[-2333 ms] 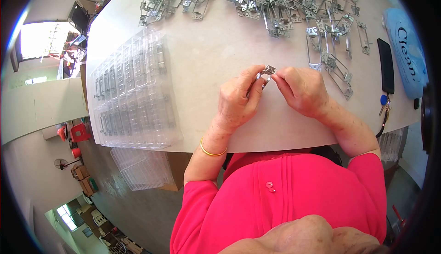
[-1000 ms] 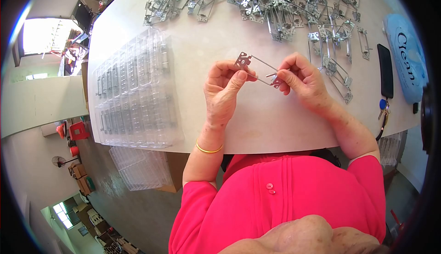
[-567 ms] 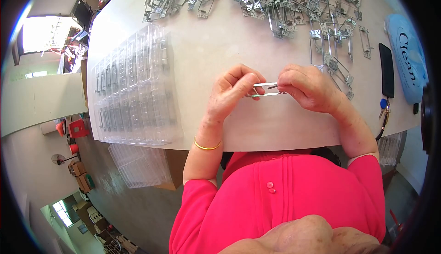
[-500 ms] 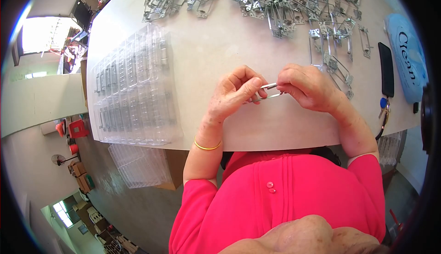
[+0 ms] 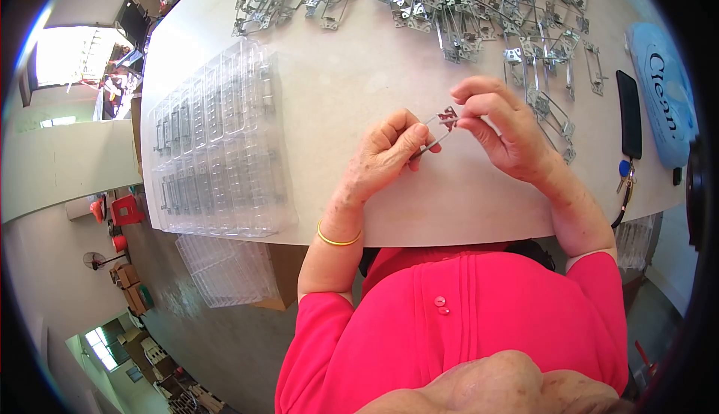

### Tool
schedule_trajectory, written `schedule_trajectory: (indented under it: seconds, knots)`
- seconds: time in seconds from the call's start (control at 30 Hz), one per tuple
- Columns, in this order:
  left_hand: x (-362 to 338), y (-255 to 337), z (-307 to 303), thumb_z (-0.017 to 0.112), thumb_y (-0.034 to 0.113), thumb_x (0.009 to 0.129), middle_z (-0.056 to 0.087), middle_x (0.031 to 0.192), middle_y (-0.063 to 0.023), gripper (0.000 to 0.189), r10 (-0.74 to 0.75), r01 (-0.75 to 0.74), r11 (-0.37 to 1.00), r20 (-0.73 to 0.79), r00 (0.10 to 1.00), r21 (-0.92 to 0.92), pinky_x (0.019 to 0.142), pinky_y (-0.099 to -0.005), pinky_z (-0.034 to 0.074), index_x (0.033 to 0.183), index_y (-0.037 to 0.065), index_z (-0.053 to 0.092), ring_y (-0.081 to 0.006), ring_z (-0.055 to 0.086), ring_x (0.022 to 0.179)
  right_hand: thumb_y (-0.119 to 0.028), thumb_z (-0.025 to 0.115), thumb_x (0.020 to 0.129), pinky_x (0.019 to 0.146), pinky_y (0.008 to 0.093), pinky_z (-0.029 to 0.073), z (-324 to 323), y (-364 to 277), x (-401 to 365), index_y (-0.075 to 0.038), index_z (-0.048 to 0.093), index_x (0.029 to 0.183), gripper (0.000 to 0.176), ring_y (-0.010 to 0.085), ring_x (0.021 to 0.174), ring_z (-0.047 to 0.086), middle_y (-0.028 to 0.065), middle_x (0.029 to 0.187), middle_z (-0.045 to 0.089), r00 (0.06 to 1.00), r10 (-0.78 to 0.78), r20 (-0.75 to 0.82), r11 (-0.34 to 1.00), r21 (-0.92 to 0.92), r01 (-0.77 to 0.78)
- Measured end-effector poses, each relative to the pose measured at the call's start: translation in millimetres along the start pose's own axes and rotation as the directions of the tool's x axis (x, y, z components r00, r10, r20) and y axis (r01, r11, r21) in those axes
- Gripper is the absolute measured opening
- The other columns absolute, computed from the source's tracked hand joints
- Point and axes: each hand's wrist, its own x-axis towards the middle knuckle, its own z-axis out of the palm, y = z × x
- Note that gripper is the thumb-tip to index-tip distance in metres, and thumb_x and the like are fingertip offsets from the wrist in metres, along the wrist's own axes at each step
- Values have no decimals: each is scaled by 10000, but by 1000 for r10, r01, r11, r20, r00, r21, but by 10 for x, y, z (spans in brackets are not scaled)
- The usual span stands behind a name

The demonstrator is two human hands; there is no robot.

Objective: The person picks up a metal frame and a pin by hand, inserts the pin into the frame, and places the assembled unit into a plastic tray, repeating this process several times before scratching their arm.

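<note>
My left hand pinches a small metal wire bracket between thumb and fingers, over the near part of the table. The bracket has thin rods and a flat plate with holes at its right end. Close beside that plate is my right hand, its fingers apart and its fingertips right at the plate. Beyond both hands lies a heap of similar metal brackets. A few loose ones trail from the heap toward my right hand.
Stacked clear plastic trays with brackets in their slots stand at the left of the white table. On the right lie a black phone, keys and a blue "Clean" pack. More clear trays sit below the table's left edge.
My right hand has opened its fingers and drawn back slightly, uncovering the bracket's end plate. The bracket has turned in my left hand, which stays nearly in place.
</note>
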Motion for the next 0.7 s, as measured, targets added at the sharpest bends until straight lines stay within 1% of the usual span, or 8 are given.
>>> schedule_trajectory:
  seconds: [0.07, 0.1, 0.2, 0.27, 0.4, 0.47, 0.57, 0.7]
  knots:
    - [9, -2, 0, 521, 323, 1099, 735, 933, -96, 336, 31, -38, 996, -76, 997, -81, 552, -220, 427, 895, 63, 582, -56, 524, 639, 22, 705, 918, 663, 375, 535, -31, -2, 5, -43, 585, 1012, 165, 292, 810, 660, 127, 943, 652, 995, 36, -94, 999, -33, -40]
    - [12, -18, -9, 521, 323, 1099, 735, 933, -96, 336, 32, -38, 996, -77, 997, -81, 552, -220, 427, 895, 63, 582, -56, 524, 639, 22, 705, 918, 663, 375, 535, -32, 12, -1, -43, 585, 1012, 165, 292, 810, 660, 127, 943, 652, 995, 36, -94, 999, -34, -39]
    - [22, -49, -26, 513, 312, 1102, 732, 948, -118, 350, 88, -95, 990, -66, 994, -107, 536, -226, 409, 862, 63, 566, -67, 519, 642, 5, 717, 916, 653, 370, 533, -17, 53, -30, -40, 588, 1013, 167, 278, 767, 657, 113, 904, 655, 998, 28, -56, 997, -71, -32]
    - [8, -36, -10, 498, 309, 1107, 726, 960, -131, 369, 96, -112, 978, -96, 991, -178, 547, -239, 407, 840, 61, 561, -75, 520, 645, -33, 720, 929, 612, 359, 524, -11, 42, -51, -45, 599, 1020, 152, 272, 668, 635, 93, 803, 643, 998, 46, -33, 977, -207, -51]
    - [17, -52, 7, 507, 295, 1105, 720, 959, -116, 351, 147, -162, 981, -137, 980, -108, 587, -241, 424, 863, 53, 589, -71, 528, 664, -63, 697, 961, 561, 334, 503, -1, 1, -75, -51, 596, 1018, 116, 232, 578, 616, 70, 709, 627, 989, 146, 25, 965, -222, -137]
    - [19, -61, 8, 523, 278, 1100, 706, 945, -81, 322, 214, -216, 976, -129, 968, -5, 627, -240, 436, 905, 47, 633, -69, 537, 694, -73, 660, 993, 535, 307, 486, 12, -55, -86, -47, 582, 1011, 84, 175, 567, 628, 67, 679, 629, 905, 422, 64, 901, 78, -426]
    - [22, -83, -14, 542, 269, 1094, 689, 931, -40, 294, 209, -208, 978, -99, 973, 20, 652, -236, 442, 973, 38, 678, -65, 533, 725, -72, 639, 1003, 533, 282, 476, -22, -107, -52, -49, 573, 1005, 70, 125, 580, 632, 58, 677, 641, 864, 491, 111, 859, 100, -501]
    - [21, -64, -6, 555, 272, 1090, 672, 909, -13, 291, 225, -220, 974, -115, 967, 55, 670, -233, 444, 1004, 36, 703, -60, 523, 744, -81, 635, 1006, 534, 277, 476, -12, -101, -66, -49, 575, 1003, 68, 118, 577, 627, 50, 669, 640, 861, 492, 129, 847, 156, -508]
